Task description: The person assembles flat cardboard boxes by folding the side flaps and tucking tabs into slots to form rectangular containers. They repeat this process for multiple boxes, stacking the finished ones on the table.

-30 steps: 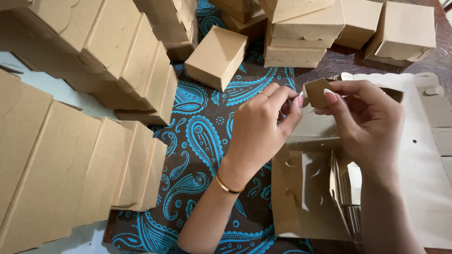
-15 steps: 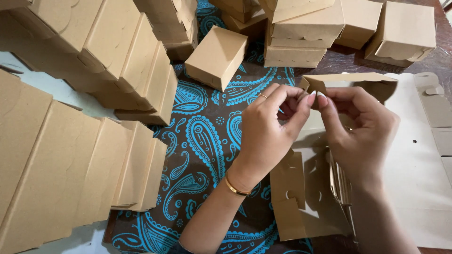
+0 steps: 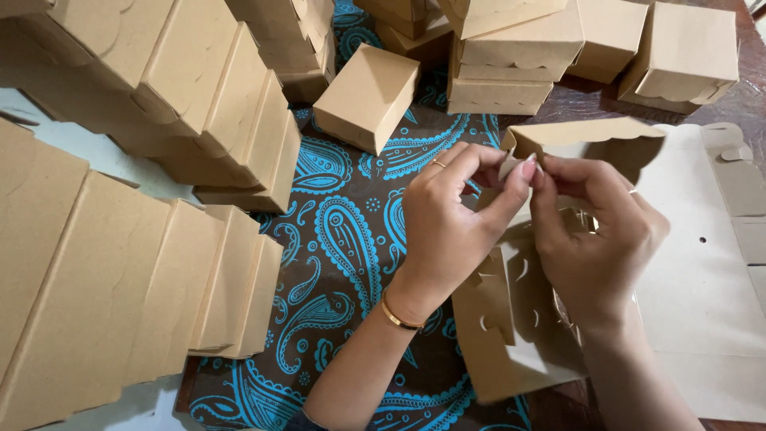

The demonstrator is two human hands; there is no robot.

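**Two hands pinch a tab on a half-folded cardboard box**

Head camera: A person's left hand [image 3: 451,227] and right hand [image 3: 594,239] meet fingertip to fingertip over a partly assembled brown cardboard box [image 3: 519,319], which sits in front of them at the edge of a blue paisley cloth [image 3: 351,231]. Both hands are closed in a pinch on a small tab [image 3: 509,166] at the corner of the box's raised scalloped flap [image 3: 586,136]. The thin card looks light and stiff along its panels but likely to crease or tear at the slots, so it is best held close to the fold lines, as here. Flat unfolded blanks [image 3: 702,271] lie under and to the right of the box. Finished boxes [image 3: 367,96] are stacked along the left side and across the top.
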